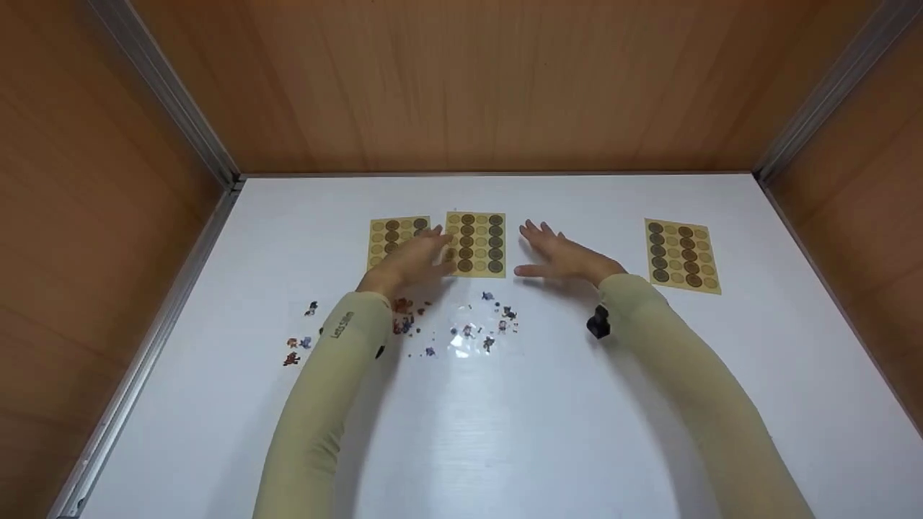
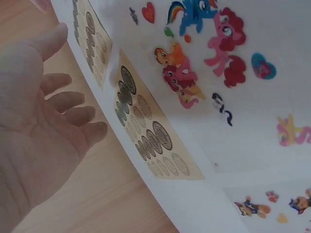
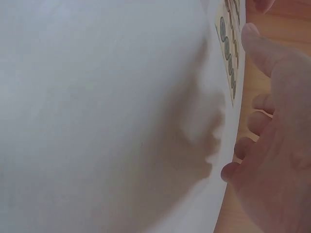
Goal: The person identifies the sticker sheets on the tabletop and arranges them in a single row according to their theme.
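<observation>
Light seems to come from overhead, brightening my white table (image 1: 476, 447) and leaving white glints on the clear sticker sheet (image 1: 462, 350). My right hand (image 3: 286, 136) throws a soft shadow (image 3: 189, 150). Both wrist views look dim, greyish and slightly soft.

Yellow sheets (image 1: 477, 245) bear columns of brown, grey and yellow circles (image 1: 495, 242).

On table (image 1: 469, 461): middle sheet (image 1: 481, 245) at 12 o'clock, left sheet (image 1: 393, 238) at 11, right sheet (image 1: 683, 254) at 2; sticker clusters (image 1: 404, 324) mid-table, stray stickers (image 1: 291, 358) at 9; left hand (image 1: 411, 262) over left/middle sheets, right hand (image 1: 566, 258) between 12 and 2
</observation>
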{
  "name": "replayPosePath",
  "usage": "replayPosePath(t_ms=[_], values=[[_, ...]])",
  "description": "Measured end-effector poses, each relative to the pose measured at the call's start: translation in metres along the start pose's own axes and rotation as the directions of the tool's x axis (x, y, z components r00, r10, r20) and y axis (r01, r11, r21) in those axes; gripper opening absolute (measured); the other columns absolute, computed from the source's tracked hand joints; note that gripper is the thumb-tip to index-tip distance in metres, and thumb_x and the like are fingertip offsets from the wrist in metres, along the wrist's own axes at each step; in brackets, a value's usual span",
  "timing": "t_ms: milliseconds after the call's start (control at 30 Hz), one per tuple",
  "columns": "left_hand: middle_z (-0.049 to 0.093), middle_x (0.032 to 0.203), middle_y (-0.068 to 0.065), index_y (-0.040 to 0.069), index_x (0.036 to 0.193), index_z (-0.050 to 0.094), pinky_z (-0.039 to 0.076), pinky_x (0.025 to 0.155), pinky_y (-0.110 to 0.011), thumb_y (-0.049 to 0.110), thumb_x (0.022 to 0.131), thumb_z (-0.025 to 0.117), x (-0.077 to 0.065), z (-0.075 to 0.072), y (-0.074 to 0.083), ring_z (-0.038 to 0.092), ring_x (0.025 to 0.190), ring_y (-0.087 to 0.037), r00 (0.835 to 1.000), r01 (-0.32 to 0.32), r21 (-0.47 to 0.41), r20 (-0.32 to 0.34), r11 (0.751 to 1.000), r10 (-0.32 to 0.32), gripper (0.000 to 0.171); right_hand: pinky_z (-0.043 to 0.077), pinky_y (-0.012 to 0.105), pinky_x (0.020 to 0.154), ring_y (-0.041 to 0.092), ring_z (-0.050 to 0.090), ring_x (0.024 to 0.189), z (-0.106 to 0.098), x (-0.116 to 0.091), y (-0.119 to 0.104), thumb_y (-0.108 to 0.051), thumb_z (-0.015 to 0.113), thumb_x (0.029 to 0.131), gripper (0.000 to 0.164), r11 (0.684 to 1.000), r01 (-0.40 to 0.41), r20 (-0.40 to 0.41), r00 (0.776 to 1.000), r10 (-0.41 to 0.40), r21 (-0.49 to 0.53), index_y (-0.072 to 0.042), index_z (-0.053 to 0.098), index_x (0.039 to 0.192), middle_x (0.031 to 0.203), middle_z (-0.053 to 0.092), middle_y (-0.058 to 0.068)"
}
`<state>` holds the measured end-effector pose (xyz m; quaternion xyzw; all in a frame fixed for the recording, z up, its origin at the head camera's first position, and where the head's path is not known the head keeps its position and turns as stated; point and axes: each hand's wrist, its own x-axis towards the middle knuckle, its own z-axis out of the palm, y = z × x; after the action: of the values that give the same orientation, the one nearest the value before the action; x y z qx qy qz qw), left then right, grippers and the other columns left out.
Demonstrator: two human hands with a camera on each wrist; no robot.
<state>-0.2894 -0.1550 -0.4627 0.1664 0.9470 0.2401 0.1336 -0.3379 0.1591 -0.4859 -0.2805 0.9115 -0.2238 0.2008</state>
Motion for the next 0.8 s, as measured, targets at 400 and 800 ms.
replayPosePath(t_ms=[400, 800], values=[[0.035, 0.161, -0.012, 0.013, 0.155, 0.041, 0.027, 0.120, -0.053, 0.046, 0.100, 0.062, 0.019, 0.011, -0.007, 0.033, 0.147, -0.035, 0.994, 0.013, 0.064, -0.105, 0.998, -0.006, 0.068, -0.004, 0.049, 0.124, 0.032, -0.010, 0.154, -0.005, 0.028, -0.002, -0.061, 0.070, 0.088, 0.111, 1.000, -0.016, 0.015, 1.000, 0.016, 0.021, -0.012, 0.006, 0.164, 0.169, -0.006, 0.010], [0.009, 0.169, -0.015, 0.012, 0.163, 0.019, 0.011, 0.122, -0.060, 0.064, 0.088, 0.067, 0.022, 0.010, 0.001, 0.008, 0.154, -0.035, 0.994, 0.086, 0.013, 0.071, 0.996, -0.087, 0.103, -0.006, 0.049, 0.124, 0.030, -0.009, 0.155, 0.006, 0.039, -0.008, -0.068, 0.065, 0.088, 0.110, 0.999, -0.033, 0.023, 0.999, 0.033, 0.017, -0.014, 0.007, 0.165, 0.170, -0.004, 0.007]])
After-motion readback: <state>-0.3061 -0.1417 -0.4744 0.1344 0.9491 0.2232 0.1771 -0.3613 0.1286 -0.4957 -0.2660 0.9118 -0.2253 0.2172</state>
